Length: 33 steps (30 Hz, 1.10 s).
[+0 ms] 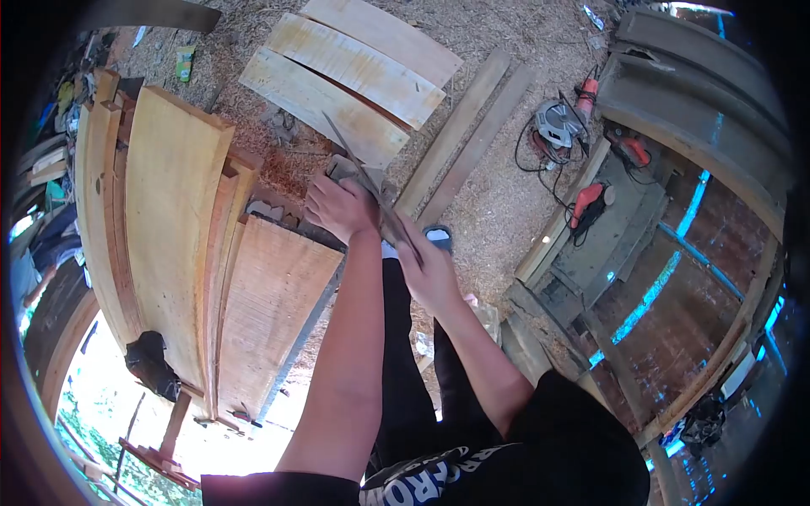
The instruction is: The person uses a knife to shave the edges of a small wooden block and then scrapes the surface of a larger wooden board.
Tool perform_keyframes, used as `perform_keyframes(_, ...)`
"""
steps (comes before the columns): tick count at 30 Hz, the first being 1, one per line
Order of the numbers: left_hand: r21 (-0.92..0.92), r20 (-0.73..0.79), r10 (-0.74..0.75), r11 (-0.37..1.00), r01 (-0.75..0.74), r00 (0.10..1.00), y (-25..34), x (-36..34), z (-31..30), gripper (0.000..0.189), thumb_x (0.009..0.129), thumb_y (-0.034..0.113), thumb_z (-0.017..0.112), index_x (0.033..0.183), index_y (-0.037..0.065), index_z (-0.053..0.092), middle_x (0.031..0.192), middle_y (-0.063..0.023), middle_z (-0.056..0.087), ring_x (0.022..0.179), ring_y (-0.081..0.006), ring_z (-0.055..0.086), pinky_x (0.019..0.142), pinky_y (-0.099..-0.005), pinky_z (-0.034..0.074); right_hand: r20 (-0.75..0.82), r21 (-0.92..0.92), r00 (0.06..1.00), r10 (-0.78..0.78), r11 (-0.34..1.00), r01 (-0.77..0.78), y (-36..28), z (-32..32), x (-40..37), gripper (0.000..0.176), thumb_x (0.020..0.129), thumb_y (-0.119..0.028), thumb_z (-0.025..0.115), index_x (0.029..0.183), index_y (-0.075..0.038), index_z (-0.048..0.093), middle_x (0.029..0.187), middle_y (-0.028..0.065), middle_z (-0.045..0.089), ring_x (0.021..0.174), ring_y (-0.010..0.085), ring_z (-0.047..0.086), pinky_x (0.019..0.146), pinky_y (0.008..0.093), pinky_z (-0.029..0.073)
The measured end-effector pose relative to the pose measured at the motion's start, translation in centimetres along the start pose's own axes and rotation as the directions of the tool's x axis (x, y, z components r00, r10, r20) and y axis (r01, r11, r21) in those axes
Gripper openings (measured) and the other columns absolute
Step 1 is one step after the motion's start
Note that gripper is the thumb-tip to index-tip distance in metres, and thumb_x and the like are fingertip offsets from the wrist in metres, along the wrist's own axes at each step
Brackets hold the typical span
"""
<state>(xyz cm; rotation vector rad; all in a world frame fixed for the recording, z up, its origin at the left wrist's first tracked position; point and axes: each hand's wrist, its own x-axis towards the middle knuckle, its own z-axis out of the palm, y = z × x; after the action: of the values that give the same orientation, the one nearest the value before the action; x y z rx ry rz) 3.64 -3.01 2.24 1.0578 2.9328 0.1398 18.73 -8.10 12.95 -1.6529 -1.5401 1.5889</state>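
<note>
My right hand [432,268] is closed around the near end of a long, narrow, dark strip [364,171] that tapers to a point away from me. Curled fingers of my left hand [344,207] grip a greyish flat block [344,169] beside the strip, which crosses over it in this view. I cannot tell whether the strip is a blade or wood. Both hands are in front of my legs, over the shavings-covered ground.
Wide pale boards [363,72] lie ahead, beside two narrow planks [460,131]. Thick planks [173,219] lean at left. On the right are a circular saw [558,125], red corded power tools [584,205] with trailing cables, and a large wooden frame [675,126].
</note>
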Motion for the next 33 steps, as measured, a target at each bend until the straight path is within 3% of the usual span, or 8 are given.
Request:
perform_keyframes(4,-0.049,-0.007,-0.008,0.999,0.008,1.0,0.3,0.2,-0.6,0.031,0.09,0.024,0.05,0.114,0.006,0.059,0.11,-0.0165,0.064,0.113,-0.0354,0.058,0.104,-0.0534,0.038,0.007,0.026,0.999,0.045,0.999,-0.045,0.3,0.0,-1.7,0.054,0.103,-0.018,0.055,0.157,-0.014,0.046,0.117,0.0134,0.075,0.073,0.0193,0.073,0.07,0.0283,0.055)
perform_keyframes(7,-0.057,-0.045,0.018,0.998,-0.02,0.999,-0.1,0.4,0.2,0.03,0.091,0.025,0.049,0.112,0.006,0.059,0.109,-0.0165,0.064,0.112,-0.0355,0.059,0.104,-0.053,0.039,0.094,0.102,0.977,0.191,0.974,-0.2,1.4,-2.8,-6.6,0.053,0.104,-0.021,0.055,0.156,-0.016,0.046,0.117,0.0201,0.073,0.083,0.0362,0.074,0.074,0.0358,0.056)
perform_keyframes(10,-0.005,-0.054,0.028,1.0,-0.028,0.998,-0.1,0.1,0.2,0.031,0.091,0.025,0.048,0.113,0.006,0.059,0.108,-0.0167,0.064,0.111,-0.0356,0.059,0.103,-0.0522,0.039,0.08,-0.089,0.988,0.131,0.988,-0.124,0.7,-1.1,-1.6,0.053,0.104,-0.02,0.055,0.156,-0.012,0.047,0.118,0.0142,0.075,0.073,0.0209,0.074,0.069,0.0303,0.055)
perform_keyframes(14,-0.008,0.016,-0.015,1.0,0.015,1.0,-0.3,0.0,-0.4,0.031,0.092,0.026,0.049,0.115,0.007,0.058,0.11,-0.0164,0.065,0.111,-0.0356,0.06,0.103,-0.0527,0.039,0.115,-0.04,0.973,0.202,0.979,-0.199,0.2,-0.7,-1.2,0.052,0.104,-0.022,0.056,0.155,-0.014,0.048,0.111,0.015,0.076,0.073,0.0192,0.073,0.069,0.0305,0.055)
perform_keyframes(18,0.004,-0.049,0.039,0.999,-0.038,0.998,0.1,0.1,-0.2,0.033,0.091,0.027,0.05,0.116,0.008,0.058,0.113,-0.0156,0.065,0.112,-0.0355,0.06,0.104,-0.0534,0.039,0.022,0.156,0.993,0.116,0.981,-0.118,2.5,-1.9,-6.1,0.051,0.104,-0.024,0.056,0.154,-0.017,0.048,0.098,0.0228,0.072,0.078,0.0298,0.074,0.071,0.0349,0.055)
perform_keyframes(22,0.051,0.01,-0.003,0.999,0.003,1.0,0.4,0.2,-0.6,0.034,0.089,0.026,0.051,0.118,0.009,0.058,0.114,-0.0153,0.065,0.113,-0.0353,0.059,0.104,-0.0544,0.039,0.063,0.062,0.984,0.167,0.983,-0.17,-0.5,-0.1,-0.6,0.052,0.105,-0.024,0.055,0.155,-0.014,0.046,0.099,0.0215,0.072,0.078,0.0291,0.074,0.072,0.0331,0.054)
perform_keyframes(28,0.025,-0.016,0.013,1.0,-0.013,1.0,0.4,0.2,-0.4,0.034,0.089,0.024,0.051,0.119,0.008,0.057,0.114,-0.0152,0.064,0.113,-0.0354,0.059,0.104,-0.0553,0.04,-0.002,0.09,1.0,0.022,0.996,-0.021,2.1,-2.2,-7.8,0.053,0.105,-0.02,0.052,0.157,-0.017,0.044,0.106,0.0244,0.072,0.077,0.0237,0.074,0.071,0.0326,0.054)
perform_keyframes(33,0.065,0.05,-0.026,0.998,0.023,0.998,0.4,0.2,-0.6,0.034,0.089,0.024,0.051,0.118,0.009,0.057,0.113,-0.0155,0.064,0.11,-0.0367,0.059,0.104,-0.0553,0.04,0.131,0.03,0.977,0.17,0.984,-0.175,-0.1,-0.2,-0.7,0.054,0.104,-0.017,0.05,0.157,-0.008,0.042,0.122,0.0195,0.072,0.088,0.0207,0.075,0.075,0.0324,0.055)
